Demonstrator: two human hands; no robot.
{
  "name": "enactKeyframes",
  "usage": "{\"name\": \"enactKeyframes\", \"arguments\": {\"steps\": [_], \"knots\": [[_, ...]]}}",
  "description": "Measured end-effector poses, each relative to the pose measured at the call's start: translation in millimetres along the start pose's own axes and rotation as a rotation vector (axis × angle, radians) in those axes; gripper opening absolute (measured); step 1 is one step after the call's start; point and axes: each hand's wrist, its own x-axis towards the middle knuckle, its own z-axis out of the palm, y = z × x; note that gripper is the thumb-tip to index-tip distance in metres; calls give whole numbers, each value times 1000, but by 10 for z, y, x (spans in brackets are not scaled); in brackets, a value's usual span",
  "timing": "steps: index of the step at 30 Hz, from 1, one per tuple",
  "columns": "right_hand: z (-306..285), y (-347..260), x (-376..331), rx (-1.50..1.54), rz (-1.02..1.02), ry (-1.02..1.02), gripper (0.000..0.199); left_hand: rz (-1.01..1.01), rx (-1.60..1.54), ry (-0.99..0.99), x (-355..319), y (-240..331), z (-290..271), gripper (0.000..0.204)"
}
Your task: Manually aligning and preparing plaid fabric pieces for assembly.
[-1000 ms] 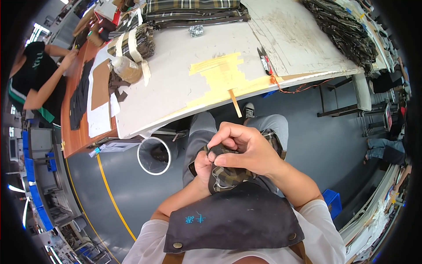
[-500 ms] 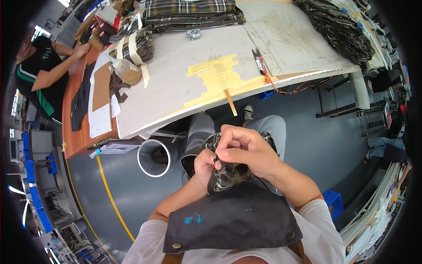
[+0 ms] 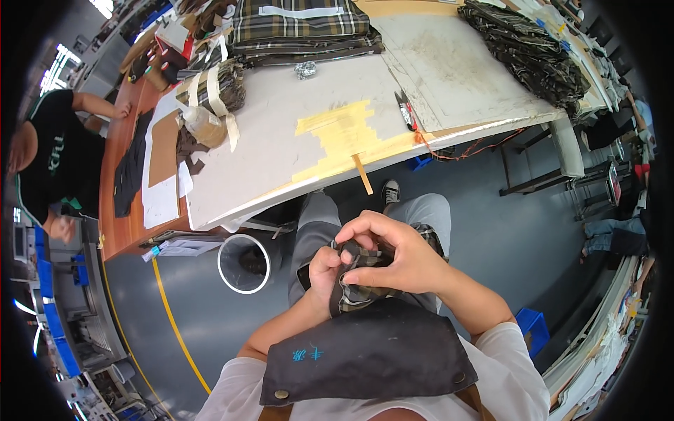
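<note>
Plaid fabric piece (image 3: 361,281), dark with pale checks, sits bunched between both hands above the person's lap, near the bottom middle of the view. The left hand (image 3: 324,270) is closed on the fabric's left edge, thumb on top. The right hand (image 3: 393,256) arches over it from the right, its fingers (image 3: 354,231) curled down and pinched together on the cloth's upper fold. The two hands touch each other over the fabric. Below them hangs a dark apron bib (image 3: 368,351) with two metal snaps and small blue stitching, worn over a white shirt. Grey trouser legs and one dark shoe (image 3: 390,191) show past the hands on the grey floor.

Farther off stands a long pale counter (image 3: 281,140) with a patch of yellow tape (image 3: 344,137) near its front edge and a thin wooden stick (image 3: 363,174) jutting off that edge. A pair of scissors or similar tool (image 3: 406,111) lies to the right of the tape. Folded plaid cloth stacks (image 3: 302,28) lie at the far side, and a heap of dark patterned fabric (image 3: 526,49) at the far right. A round white-rimmed bin (image 3: 244,263) stands on the floor left of the legs. At far left another person in a black shirt (image 3: 60,154) works at a brown counter (image 3: 116,203).
</note>
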Motion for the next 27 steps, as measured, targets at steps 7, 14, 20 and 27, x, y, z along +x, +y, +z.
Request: {"name": "enactKeyframes", "arguments": {"steps": [7, 14, 20, 27], "knots": [[-221, -207, -199, -500, -133, 88, 28, -280, 494, 19, -250, 236, 187, 57], [-592, -631, -357, -463, -154, 156, 15, -38, 1406, 20, -411, 354, 367, 110], [-1241, -685, 143, -637, -359, 130, 22, 136, 2374, -207, 288, 627, 534, 44], [-2307, -1372, 1096, -600, -543, 530, 21, 1648, 2409, -214, 1812, 1581, 1794, 27]]}}
